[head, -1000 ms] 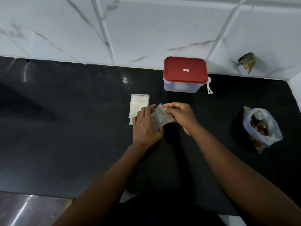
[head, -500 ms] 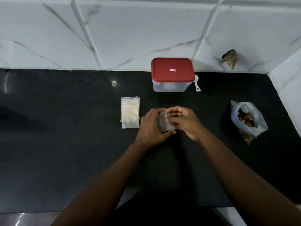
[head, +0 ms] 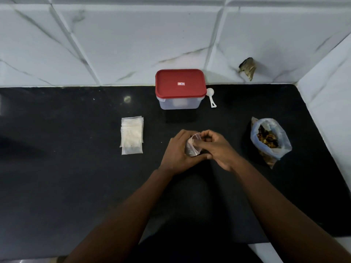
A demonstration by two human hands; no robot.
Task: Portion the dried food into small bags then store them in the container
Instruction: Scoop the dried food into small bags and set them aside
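Since half a second ago the small bag (head: 192, 148) has gone from a flattish pouch to having its mouth pulled open into a rounded loop, while both hands have barely shifted over the counter (head: 76, 177). Left hand (head: 173, 154) is wrapped round the bag from the left side, fingers (head: 182, 134) curled over the top of it and thumb underneath, so it's gripping the bag. Right hand (head: 218, 149) is right up against it on the other side, its fingers curled in and pinching the rim of the bag's mouth. Bag looks like clear plastic, and I can't really tell if anything's in it, too dark and blurry down there.

Everything else just sits around the hands. Stack of small bags (head: 132, 134) lies flat to the left, well apart from the hands. Container (head: 179, 104) is further back, close to the tiled wall (head: 133, 38), with its red lid (head: 179, 83) on, and a white scoop (head: 211, 98) lies just beside its right side, bowl end toward the wall. Bag of dried food (head: 270, 140) is off to the right with its top open, brown pieces showing inside. Some brownish scrap (head: 247, 68) is on the wall above that, no clue what it is
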